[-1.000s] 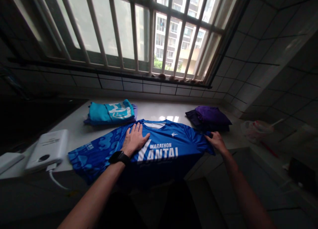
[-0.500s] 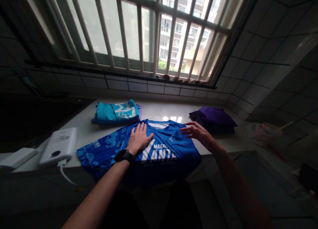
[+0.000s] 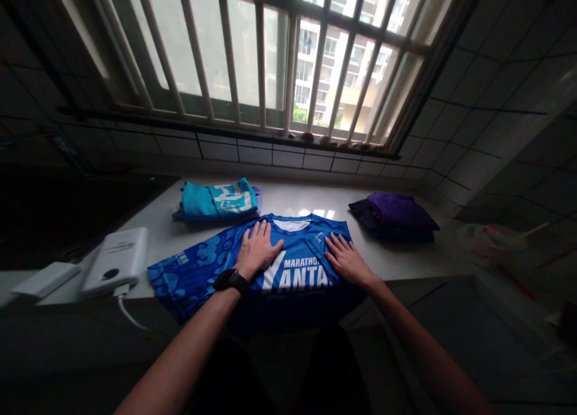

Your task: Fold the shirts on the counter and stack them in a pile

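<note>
A blue T-shirt [image 3: 297, 277] with white lettering lies front up on the counter, its lower part hanging over the front edge. Its left sleeve is spread out to the left, while on the right side the fabric looks folded over the chest. My left hand [image 3: 258, 247], with a dark watch on the wrist, rests flat on the shirt's upper left chest, fingers extended. Flat on the upper right chest lies my right hand [image 3: 349, 260], fingers apart. Neither hand grips the cloth.
Behind the shirt sits a folded turquoise garment [image 3: 219, 200] on other folded cloth. Folded purple clothing [image 3: 401, 214] is at the back right. A white power bank [image 3: 118, 256] with a cable and a white box [image 3: 45, 280] stand left. A barred window rises behind the counter [image 3: 311, 199].
My right hand has come down from above the right shoulder and now lies on the shirt's chest. The left hand stays in place. The view has shifted slightly.
</note>
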The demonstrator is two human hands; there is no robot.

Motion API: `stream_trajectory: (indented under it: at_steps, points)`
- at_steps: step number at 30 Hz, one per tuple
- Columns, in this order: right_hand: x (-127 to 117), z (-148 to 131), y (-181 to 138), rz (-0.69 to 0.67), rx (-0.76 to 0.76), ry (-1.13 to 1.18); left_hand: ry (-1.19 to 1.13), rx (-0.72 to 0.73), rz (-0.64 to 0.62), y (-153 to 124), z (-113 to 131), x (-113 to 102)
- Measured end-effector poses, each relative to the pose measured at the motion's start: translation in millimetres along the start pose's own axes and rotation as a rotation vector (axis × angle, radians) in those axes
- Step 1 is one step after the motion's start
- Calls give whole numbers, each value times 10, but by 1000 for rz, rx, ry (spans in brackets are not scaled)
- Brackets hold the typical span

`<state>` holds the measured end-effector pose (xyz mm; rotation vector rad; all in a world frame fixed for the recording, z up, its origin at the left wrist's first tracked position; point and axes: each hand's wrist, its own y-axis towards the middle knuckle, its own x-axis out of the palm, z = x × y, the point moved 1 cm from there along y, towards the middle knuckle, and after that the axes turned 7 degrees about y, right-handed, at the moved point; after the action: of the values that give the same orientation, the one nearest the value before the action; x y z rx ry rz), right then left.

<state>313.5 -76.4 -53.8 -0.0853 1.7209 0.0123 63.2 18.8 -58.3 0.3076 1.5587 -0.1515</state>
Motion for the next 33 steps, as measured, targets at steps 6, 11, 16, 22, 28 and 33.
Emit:
stream_trajectory:
  at_steps: [6, 11, 16, 22, 28, 33]
  points:
    - [-62, 73, 131, 43, -31, 42, 4, -38, 45, 41, -18, 101]
    - [13, 101, 153, 74, -66, 37, 5, -87, 64, 60, -36, 172]
    - [82, 125, 171, 98, -47, 67, -339, -71, -5, 73, -65, 7]
    - [133, 147, 188, 140, -65, 80, -603, -60, 0, 24, -704, -489]
    - [180, 159, 216, 150, -60, 104, -259, -230, -90, -409, -1630, -618]
    - [193, 160, 234, 134, -59, 132, -241, -220, -193, -495, -1697, -636]
